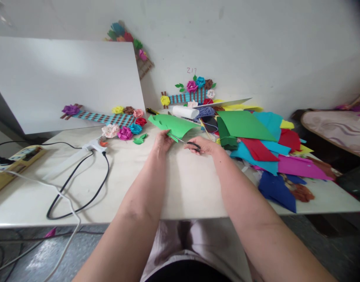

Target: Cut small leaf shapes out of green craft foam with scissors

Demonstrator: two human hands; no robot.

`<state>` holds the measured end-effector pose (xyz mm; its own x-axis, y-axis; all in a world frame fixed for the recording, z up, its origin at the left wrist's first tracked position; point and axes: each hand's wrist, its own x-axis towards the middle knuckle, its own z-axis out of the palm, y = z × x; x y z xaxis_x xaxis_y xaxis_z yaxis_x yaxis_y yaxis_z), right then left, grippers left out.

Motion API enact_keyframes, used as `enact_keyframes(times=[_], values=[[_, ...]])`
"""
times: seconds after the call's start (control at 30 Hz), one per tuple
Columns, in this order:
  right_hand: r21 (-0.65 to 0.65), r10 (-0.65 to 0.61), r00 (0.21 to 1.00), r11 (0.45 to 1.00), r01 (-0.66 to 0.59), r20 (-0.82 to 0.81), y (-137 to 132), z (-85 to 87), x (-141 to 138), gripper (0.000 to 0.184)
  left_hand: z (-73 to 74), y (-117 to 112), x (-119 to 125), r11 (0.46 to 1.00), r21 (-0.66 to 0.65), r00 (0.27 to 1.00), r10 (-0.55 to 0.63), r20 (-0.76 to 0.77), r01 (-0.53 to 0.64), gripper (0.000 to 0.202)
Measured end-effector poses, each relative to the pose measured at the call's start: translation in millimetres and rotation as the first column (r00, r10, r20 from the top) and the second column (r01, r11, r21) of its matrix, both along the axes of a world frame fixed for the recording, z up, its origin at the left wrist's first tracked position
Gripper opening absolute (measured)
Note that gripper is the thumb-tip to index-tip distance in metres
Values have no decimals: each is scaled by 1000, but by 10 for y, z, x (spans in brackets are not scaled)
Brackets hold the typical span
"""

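Note:
A sheet of bright green paper (174,124) with a cut, uneven edge is pinched by my left hand (163,141) at its near corner. My right hand (202,145) has its fingers in the black handles of a pair of scissors (193,145). The scissor blades point left and meet the paper's near edge beside my left fingers. Small green paper leaves (140,139) lie on the table to the left of my hands. Behind the sheet are a white roll (185,112) and a bundle of purple-blue yarn (205,112).
Coloured paper sheets (247,126) are heaped on the right of the table (194,188). A white board (71,78) with a paper-flower decoration (105,117) leans at the left; another flower decoration (191,94) stands against the wall. Black cable (105,180) loops beside a power strip (17,166).

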<state>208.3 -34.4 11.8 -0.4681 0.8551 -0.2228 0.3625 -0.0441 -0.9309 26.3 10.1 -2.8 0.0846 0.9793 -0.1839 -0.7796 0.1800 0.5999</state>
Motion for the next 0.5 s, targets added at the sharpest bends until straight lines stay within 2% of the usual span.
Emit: enact_keyframes(times=[0.23,0.5], values=[[6,3,1000,1000,-3,28,-76,80,-30,15,0,9,9,1000,13,1000,1,-4,-1,27],[-7,3,999,1000,-3,47,-98,108,-57,14,19,-16,27,1000,20,1000,-6,9,5,36]])
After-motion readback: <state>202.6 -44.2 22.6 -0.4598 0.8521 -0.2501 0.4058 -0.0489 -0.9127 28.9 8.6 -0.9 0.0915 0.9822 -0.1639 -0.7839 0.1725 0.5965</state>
